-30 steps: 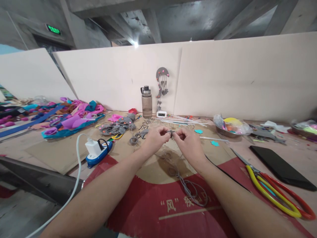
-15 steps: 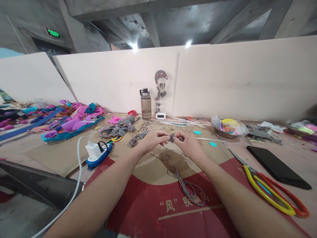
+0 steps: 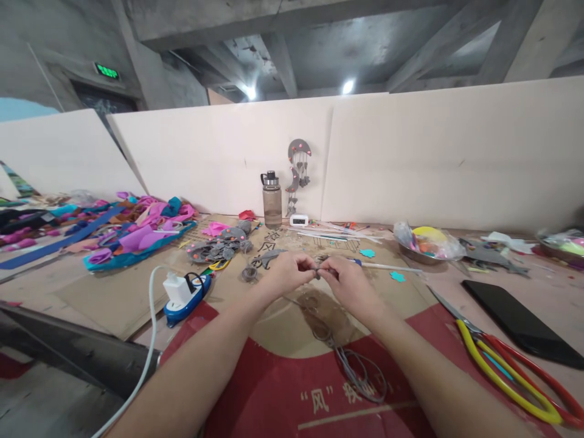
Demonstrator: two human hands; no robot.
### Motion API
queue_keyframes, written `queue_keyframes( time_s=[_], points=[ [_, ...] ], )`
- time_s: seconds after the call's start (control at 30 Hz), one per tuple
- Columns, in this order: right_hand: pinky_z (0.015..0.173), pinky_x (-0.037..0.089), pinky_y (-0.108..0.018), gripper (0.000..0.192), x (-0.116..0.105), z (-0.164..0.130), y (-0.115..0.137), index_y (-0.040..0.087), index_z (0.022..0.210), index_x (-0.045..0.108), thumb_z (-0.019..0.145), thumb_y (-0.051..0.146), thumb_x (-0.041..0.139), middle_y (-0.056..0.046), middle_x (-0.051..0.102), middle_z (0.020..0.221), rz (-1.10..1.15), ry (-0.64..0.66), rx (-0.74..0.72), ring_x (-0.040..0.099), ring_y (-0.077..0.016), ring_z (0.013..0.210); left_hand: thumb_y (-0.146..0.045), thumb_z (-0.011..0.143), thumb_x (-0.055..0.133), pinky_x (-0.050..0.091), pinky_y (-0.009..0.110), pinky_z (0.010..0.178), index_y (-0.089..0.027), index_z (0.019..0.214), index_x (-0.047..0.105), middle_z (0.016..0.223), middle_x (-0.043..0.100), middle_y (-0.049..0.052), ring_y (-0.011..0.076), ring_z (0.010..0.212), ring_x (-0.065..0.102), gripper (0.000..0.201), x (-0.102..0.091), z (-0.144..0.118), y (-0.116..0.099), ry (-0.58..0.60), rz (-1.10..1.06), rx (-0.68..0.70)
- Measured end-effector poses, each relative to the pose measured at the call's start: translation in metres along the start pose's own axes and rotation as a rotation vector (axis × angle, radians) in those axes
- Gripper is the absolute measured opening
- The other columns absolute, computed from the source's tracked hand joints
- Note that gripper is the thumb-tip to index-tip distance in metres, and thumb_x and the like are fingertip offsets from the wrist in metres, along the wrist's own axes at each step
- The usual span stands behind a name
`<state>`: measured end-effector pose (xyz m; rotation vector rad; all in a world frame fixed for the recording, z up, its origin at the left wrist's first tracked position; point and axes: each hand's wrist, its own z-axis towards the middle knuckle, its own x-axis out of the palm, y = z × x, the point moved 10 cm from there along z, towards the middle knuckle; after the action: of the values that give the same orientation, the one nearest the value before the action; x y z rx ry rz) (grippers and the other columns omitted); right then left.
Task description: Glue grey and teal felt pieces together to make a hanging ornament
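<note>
Mid-frame, the left hand (image 3: 291,271) has curled inward. With the right hand (image 3: 349,280), it pinches a grey piece (image 3: 317,274), seemingly steadier.

The cardboard (image 3: 269,398) reads “风” on its red part — the characters after it are partly hidden by cord (image 3: 360,380). Its dark characters, the green sign (image 3: 107,71) and the clock (image 3: 298,221) are too unclear to read.

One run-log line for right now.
left hand: pinching small grey piece | right hand: pinching same piece | grey cord: loosely coiled on cardboard | scissors: lying right of both hands
</note>
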<state>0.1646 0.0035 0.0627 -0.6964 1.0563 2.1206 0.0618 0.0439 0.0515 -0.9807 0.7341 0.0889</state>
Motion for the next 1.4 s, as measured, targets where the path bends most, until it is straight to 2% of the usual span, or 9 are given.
queue_keyframes(
  time_s=[0.23,0.43,0.63,0.87,1.07,1.2,1.27,1.33,1.4],
  points=[
    [0.067,0.042,-0.030,0.020,0.002,-0.004,-0.021,0.019,0.098,0.058,0.083,0.029,0.051,-0.004,0.063,0.082,0.184,-0.031,0.167,0.056,-0.0177,0.073,-0.017,0.065,0.054,0.040,0.022,0.053,-0.016,0.067,0.058,0.055,0.058,-0.002,0.0100,0.051,0.051,0.004,-0.007,0.002,0.016,-0.095,-0.198,-0.146],
    [0.067,0.040,-0.030,0.015,0.007,-0.005,-0.016,0.020,0.078,0.060,0.083,0.031,0.051,-0.001,0.060,0.075,0.289,-0.005,0.177,0.052,-0.0162,0.071,-0.016,0.063,0.053,0.043,0.023,0.055,-0.016,0.067,0.055,0.055,0.058,-0.002,0.0107,0.051,0.054,0.004,-0.014,0.004,0.026,-0.166,-0.265,-0.173],
    [0.049,0.031,-0.024,0.022,0.018,-0.010,-0.012,0.020,0.082,0.064,0.082,0.040,0.056,0.003,0.049,0.063,0.620,0.108,0.295,0.037,-0.0098,0.053,-0.019,0.066,0.056,0.044,0.023,0.055,-0.016,0.069,0.057,0.058,0.060,-0.001,0.0112,0.053,0.056,0.005,-0.029,0.006,0.044,-0.308,-0.370,-0.184],
    [0.044,0.015,-0.021,0.025,0.022,-0.017,-0.006,0.018,0.084,0.066,0.076,0.042,0.069,0.008,0.031,0.056,1.157,0.185,0.420,0.020,-0.0034,0.045,-0.024,0.058,0.069,0.045,0.022,0.054,-0.014,0.069,0.056,0.057,0.056,-0.003,0.0099,0.052,0.056,0.020,-0.071,-0.002,0.105,-0.707,-0.930,-0.283],
    [0.040,0.011,-0.019,0.021,-0.009,-0.014,0.005,0.018,0.082,0.066,0.077,0.038,0.069,0.006,0.040,0.058,1.287,0.130,0.395,0.019,-0.0018,0.043,-0.014,0.062,0.068,0.048,0.020,0.062,-0.015,0.068,0.051,0.058,0.055,-0.004,0.0078,0.057,0.058,0.018,-0.109,-0.020,0.153,-1.019,-1.171,-0.287],
    [0.041,0.016,-0.019,0.017,-0.029,-0.018,0.021,0.021,0.082,0.066,0.080,0.037,0.066,0.006,0.038,0.057,1.293,0.147,0.252,0.022,-0.0036,0.043,-0.010,0.066,0.065,0.047,0.018,0.061,-0.015,0.067,0.049,0.059,0.054,-0.004,0.0068,0.057,0.057,0.017,-0.117,-0.025,0.162,-1.085,-1.203,-0.271],
    [0.044,0.027,-0.020,0.015,-0.032,-0.022,0.044,0.021,0.081,0.068,0.083,0.035,0.063,0.003,0.046,0.061,1.182,0.278,0.116,0.034,-0.0058,0.047,-0.008,0.067,0.064,0.047,0.017,0.060,-0.015,0.066,0.049,0.058,0.054,-0.004,0.0061,0.055,0.057,0.017,-0.121,-0.026,0.160,-1.105,-1.208,-0.236],
    [0.058,0.041,-0.024,0.016,-0.020,-0.034,0.078,0.021,0.082,0.072,0.084,0.033,0.061,-0.001,0.059,0.071,0.953,0.545,-0.052,0.052,-0.0105,0.062,-0.006,0.068,0.063,0.047,0.016,0.059,-0.014,0.066,0.050,0.059,0.055,-0.003,0.0058,0.056,0.057,0.015,-0.121,-0.024,0.155,-1.090,-1.242,-0.219],
    [0.077,0.045,-0.027,0.020,0.000,-0.054,0.102,0.021,0.092,0.074,0.085,0.034,0.060,-0.004,0.068,0.088,0.701,0.839,-0.185,0.060,-0.0152,0.084,-0.006,0.070,0.061,0.048,0.017,0.059,-0.014,0.067,0.052,0.060,0.057,-0.002,0.0065,0.057,0.058,0.012,-0.115,-0.018,0.149,-1.012,-1.287,-0.235]
  ],
)
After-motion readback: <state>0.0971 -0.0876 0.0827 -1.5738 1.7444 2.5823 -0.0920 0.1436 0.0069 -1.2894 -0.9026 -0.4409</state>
